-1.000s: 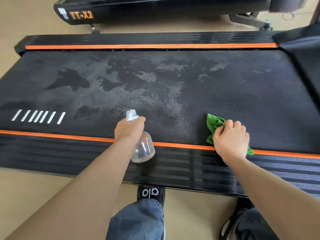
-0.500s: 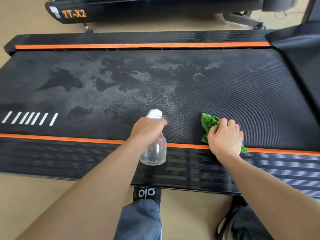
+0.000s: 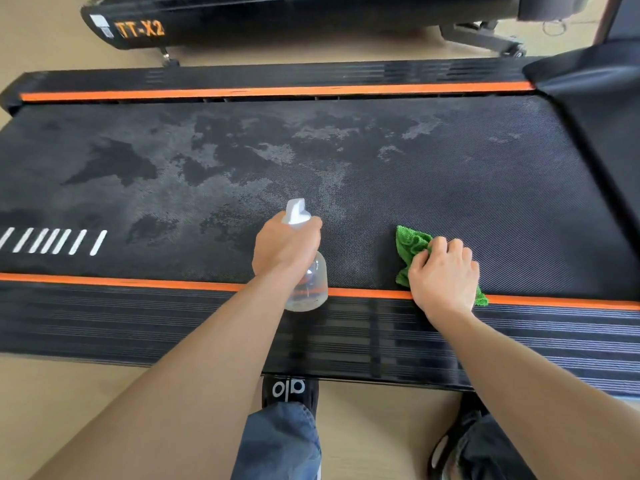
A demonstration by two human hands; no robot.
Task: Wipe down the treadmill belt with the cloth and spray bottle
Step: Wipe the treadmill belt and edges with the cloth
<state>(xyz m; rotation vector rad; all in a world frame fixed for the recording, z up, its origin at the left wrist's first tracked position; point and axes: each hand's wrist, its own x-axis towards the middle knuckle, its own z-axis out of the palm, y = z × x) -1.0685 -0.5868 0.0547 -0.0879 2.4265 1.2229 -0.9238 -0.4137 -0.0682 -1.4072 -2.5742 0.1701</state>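
The clear plastic spray bottle (image 3: 306, 271) looked almost empty, only a thin pool of liquid showing at its base. The left hand (image 3: 285, 244) was wrapped around its neck, white nozzle aimed over the treadmill belt (image 3: 485, 188). The right hand (image 3: 443, 275) pressed a bunched green cloth (image 3: 410, 244) onto the belt's near edge, beside the orange stripe (image 3: 121, 283). Damp patches mottled the belt. A second treadmill (image 3: 277, 19) behind read "TT-X2" in orange; a black shoe (image 3: 289, 389) bore a white logo.
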